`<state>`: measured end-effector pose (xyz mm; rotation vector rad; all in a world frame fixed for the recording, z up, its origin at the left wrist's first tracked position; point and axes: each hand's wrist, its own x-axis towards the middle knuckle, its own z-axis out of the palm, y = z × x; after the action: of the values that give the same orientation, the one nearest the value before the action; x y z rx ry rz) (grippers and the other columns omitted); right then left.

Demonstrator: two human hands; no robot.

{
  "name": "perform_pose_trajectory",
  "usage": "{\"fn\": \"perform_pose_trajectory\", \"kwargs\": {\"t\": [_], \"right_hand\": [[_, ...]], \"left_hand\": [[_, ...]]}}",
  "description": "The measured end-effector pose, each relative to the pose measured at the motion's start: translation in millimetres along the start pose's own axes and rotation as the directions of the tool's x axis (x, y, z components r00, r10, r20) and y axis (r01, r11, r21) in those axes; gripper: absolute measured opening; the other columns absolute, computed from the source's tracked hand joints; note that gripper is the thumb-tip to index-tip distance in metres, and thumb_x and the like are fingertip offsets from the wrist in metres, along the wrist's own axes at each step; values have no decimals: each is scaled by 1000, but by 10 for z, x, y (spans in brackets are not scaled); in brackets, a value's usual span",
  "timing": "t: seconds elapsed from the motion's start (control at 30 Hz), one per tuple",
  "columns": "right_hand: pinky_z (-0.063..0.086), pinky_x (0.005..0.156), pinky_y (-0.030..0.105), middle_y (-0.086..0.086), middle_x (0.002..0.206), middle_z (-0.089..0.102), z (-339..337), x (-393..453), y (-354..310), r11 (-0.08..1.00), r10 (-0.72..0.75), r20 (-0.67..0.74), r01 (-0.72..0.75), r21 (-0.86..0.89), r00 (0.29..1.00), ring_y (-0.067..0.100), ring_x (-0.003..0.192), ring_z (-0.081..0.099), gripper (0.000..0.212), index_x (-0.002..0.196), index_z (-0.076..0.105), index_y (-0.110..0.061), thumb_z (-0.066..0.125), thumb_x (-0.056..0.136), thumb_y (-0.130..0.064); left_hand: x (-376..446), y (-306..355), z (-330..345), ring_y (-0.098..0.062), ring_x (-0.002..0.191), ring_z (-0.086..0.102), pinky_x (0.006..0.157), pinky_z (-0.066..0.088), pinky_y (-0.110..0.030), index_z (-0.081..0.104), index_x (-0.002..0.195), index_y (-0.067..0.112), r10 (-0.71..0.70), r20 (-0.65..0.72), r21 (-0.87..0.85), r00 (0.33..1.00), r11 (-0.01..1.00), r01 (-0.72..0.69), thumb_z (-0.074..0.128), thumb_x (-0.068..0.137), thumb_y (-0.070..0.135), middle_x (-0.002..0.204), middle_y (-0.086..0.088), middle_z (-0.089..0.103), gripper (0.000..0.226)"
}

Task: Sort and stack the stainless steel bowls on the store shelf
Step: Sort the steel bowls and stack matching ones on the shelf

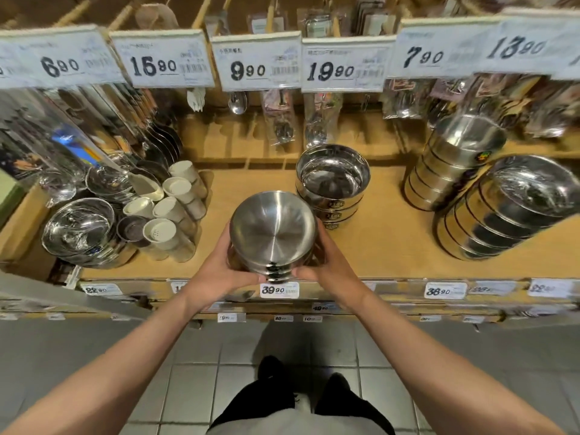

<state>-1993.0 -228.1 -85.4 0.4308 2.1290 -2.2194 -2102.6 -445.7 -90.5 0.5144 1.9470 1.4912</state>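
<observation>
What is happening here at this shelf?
A person holds a stack of matte stainless steel bowls at the front edge of the wooden store shelf, left hand and right hand gripping its sides. Just behind stands a stack of shiny steel bowls; taller stacks stand to the right.

Cream cups (171, 211) cluster at my left on the wooden shelf (389, 246). Price tags (257, 65) hang overhead; packaged spoons (237, 102) dangle behind. Grey tiled floor (194, 394) lies beneath me.

A shop: price tags (263, 65) line stocked wooden shelves (386, 246).
</observation>
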Motion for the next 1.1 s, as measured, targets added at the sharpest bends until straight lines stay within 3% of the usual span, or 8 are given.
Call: {"fn": "perform_pose_trajectory", "kwargs": {"t": [0.17,0.3,0.4,0.57,0.7,0.83,0.93,1.1], "right_hand": [[46,112,46,-18,143,54,-169,-471,31,1000,-29,-6,29,-12,1000,7,133,52,105,151,33,-48,82,68,-7],[52,106,38,-29,141,52,-516,-854,24,1000,-9,-57,11,26,998,2,131,52,105,146,35,-59,83,67,-9],[55,100,34,-22,139,57,-998,-1043,19,1000,-10,-99,13,28,995,7,128,56,107,149,35,-54,86,62,-16],[56,98,37,-25,134,61,-1601,-1033,31,1000,-13,-149,14,9,989,7,126,59,105,147,38,-55,80,71,5],[51,106,45,-25,135,61,-1899,-923,91,1000,7,-180,-4,16,984,6,129,57,105,145,40,-57,83,62,-9],[47,109,58,-23,140,58,-2029,-823,149,999,-13,-194,19,31,981,11,134,53,104,143,40,-61,84,59,-18],[46,109,58,-22,144,55,-2078,-756,190,997,-3,-191,17,72,982,9,137,50,107,144,37,-62,90,59,-27],[40,116,52,-17,145,57,-1996,-752,263,991,33,-254,1,131,967,8,138,49,98,150,39,-47,89,67,-30]], "left_hand": [[-273,39,326,-3,129,54,94,49,-13,24,156,41,13,9,3,1000,1000,-14,93,64,0,138,19,56,122],[-305,163,754,3,126,53,94,49,-11,26,149,59,38,48,28,998,999,-40,97,60,16,139,26,52,122],[-121,300,1227,4,124,54,91,50,-11,25,147,63,69,82,47,994,996,-73,98,60,21,136,31,53,122],[342,490,1756,-2,133,51,111,48,-37,23,149,60,106,141,58,984,992,-115,99,55,26,141,25,52,125],[634,472,1996,-5,138,46,115,43,-40,19,154,53,126,178,52,976,989,-137,98,61,22,149,22,45,126],[800,448,2063,-2,136,48,105,49,-25,21,152,57,108,183,31,977,993,-116,98,62,22,146,26,47,123],[907,457,2070,1,132,51,101,50,-20,27,147,62,88,147,27,985,995,-93,97,61,15,142,27,52,121],[825,398,2043,-5,135,51,108,48,-28,30,147,58,54,88,-16,995,998,-53,94,65,14,144,20,54,113]]}}
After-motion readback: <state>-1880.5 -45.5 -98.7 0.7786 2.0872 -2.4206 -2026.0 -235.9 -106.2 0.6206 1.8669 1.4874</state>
